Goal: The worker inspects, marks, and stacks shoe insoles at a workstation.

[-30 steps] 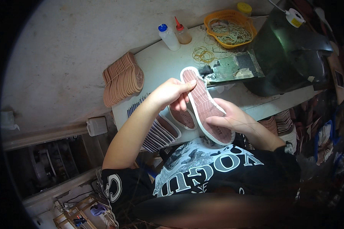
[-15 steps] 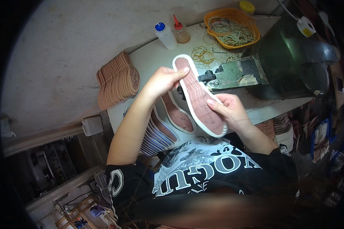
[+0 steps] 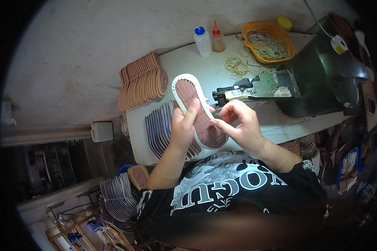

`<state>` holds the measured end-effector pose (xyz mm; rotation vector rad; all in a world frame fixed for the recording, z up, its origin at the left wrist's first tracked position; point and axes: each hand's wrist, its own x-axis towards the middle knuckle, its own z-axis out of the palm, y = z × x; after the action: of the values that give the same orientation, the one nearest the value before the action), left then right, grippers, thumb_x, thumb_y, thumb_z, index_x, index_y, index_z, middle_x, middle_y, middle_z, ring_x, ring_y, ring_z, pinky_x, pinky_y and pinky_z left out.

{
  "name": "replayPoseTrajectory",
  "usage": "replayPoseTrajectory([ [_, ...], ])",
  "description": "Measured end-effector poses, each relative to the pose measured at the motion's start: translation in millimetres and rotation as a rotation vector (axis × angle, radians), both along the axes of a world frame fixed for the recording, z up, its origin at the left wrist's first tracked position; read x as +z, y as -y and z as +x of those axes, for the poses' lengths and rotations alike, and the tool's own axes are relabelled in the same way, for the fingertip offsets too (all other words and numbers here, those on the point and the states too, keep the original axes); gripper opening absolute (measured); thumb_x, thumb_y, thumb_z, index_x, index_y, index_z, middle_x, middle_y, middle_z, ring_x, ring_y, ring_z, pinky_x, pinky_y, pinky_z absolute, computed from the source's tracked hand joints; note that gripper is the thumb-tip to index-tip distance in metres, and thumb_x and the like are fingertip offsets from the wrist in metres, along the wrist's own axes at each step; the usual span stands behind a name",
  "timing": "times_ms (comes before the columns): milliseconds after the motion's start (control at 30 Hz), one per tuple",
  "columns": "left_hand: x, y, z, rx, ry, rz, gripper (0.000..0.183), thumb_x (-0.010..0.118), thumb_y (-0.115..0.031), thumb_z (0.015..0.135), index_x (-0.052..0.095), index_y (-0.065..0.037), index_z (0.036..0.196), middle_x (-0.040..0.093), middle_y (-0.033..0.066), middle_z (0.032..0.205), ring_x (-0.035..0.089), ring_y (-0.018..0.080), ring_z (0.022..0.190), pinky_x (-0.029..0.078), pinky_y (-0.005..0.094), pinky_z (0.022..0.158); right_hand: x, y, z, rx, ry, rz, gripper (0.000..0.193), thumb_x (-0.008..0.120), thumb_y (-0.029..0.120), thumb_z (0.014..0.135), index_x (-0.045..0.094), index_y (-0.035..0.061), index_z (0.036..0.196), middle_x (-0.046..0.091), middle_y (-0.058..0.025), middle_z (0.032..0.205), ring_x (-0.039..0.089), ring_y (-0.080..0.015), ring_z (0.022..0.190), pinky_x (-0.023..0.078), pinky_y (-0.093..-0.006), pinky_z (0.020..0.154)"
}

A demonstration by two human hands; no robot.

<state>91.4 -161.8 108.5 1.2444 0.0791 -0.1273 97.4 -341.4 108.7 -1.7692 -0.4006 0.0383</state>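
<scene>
A shoe insole (image 3: 205, 133) with a brown-pink checked face and a white gathered rim is held tilted above the table's front. My left hand (image 3: 183, 129) grips its left side, thumb pressed on the face and fingertips showing past the far edge. At the right rim, my right hand (image 3: 244, 127) pinches with thumb and curled fingers; whether a thread is also between them is too small to tell. Just beyond my hands is the black working end of a green sewing machine (image 3: 276, 85).
A tied stack of tan insoles (image 3: 140, 81) stands at the table's left, with blue-and-white-edged insoles (image 3: 157, 129) nearer. Behind are a blue-capped bottle (image 3: 203, 44), a red-tipped bottle (image 3: 217, 42), loose yellow bands (image 3: 236, 67) and an orange basket (image 3: 264, 30) of pale bands.
The insole has come left and swung to show its checked face, the printed face now turned away. My left hand shifted down along it; my right hand moved from its lower end to the rim.
</scene>
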Motion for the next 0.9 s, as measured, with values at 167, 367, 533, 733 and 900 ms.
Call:
replayPoseTrajectory([
  [167, -14, 6, -26, 0.168, 0.114, 0.226, 0.025, 0.054, -0.015, 0.096, 0.056, 0.002, 0.114, 0.064, 0.0079, 0.100, 0.061, 0.0141, 0.092, 0.049, 0.0291, 0.083, -1, -7, 0, 0.120, 0.135, -0.102, 0.022, 0.073, 0.016, 0.080, 0.059, 0.0012, 0.087, 0.060, -0.0100, 0.081, 0.060, -0.0208, 0.071, 0.050, -0.0303, 0.065],
  [367, -15, 11, -45, 0.176, 0.286, 0.476, 0.035, 0.052, -0.011, 0.095, 0.043, 0.004, 0.125, 0.055, 0.0130, 0.116, 0.055, 0.0171, 0.104, 0.044, 0.0315, 0.089, -17, -11, -18, 0.240, 0.016, -0.084, 0.027, 0.063, 0.022, 0.090, 0.055, 0.0003, 0.104, 0.062, -0.0145, 0.091, 0.062, -0.0284, 0.083, 0.050, -0.0375, 0.078],
  [533, -28, 7, -50, 0.325, 0.508, 0.410, 0.055, 0.050, -0.004, 0.093, 0.021, 0.005, 0.139, 0.044, 0.0194, 0.129, 0.045, 0.0215, 0.120, 0.037, 0.0350, 0.101, -28, -16, -30, 0.343, -0.233, 0.010, 0.024, 0.050, 0.019, 0.098, 0.052, 0.0002, 0.113, 0.060, -0.0172, 0.103, 0.060, -0.0307, 0.098, 0.046, -0.0373, 0.086],
  [733, -52, -40, -65, 0.370, 0.234, 0.612, 0.036, 0.059, -0.004, 0.091, 0.049, 0.004, 0.125, 0.054, 0.0129, 0.121, 0.059, 0.0116, 0.096, 0.049, 0.0252, 0.081, -56, -26, -37, 0.409, -0.258, -0.059, 0.026, 0.048, 0.021, 0.098, 0.053, -0.0004, 0.112, 0.058, -0.0213, 0.102, 0.057, -0.0366, 0.097, 0.045, -0.0386, 0.086],
  [900, -75, -62, -77, 0.391, 0.128, 1.023, 0.051, 0.064, -0.018, 0.089, 0.044, 0.003, 0.131, 0.044, 0.0208, 0.134, 0.051, 0.0273, 0.111, 0.045, 0.0354, 0.089, -94, -45, -25, 0.277, -0.097, -0.304, 0.028, 0.047, 0.017, 0.096, 0.052, -0.0025, 0.116, 0.060, -0.0233, 0.104, 0.056, -0.0401, 0.100, 0.045, -0.0435, 0.088],
])
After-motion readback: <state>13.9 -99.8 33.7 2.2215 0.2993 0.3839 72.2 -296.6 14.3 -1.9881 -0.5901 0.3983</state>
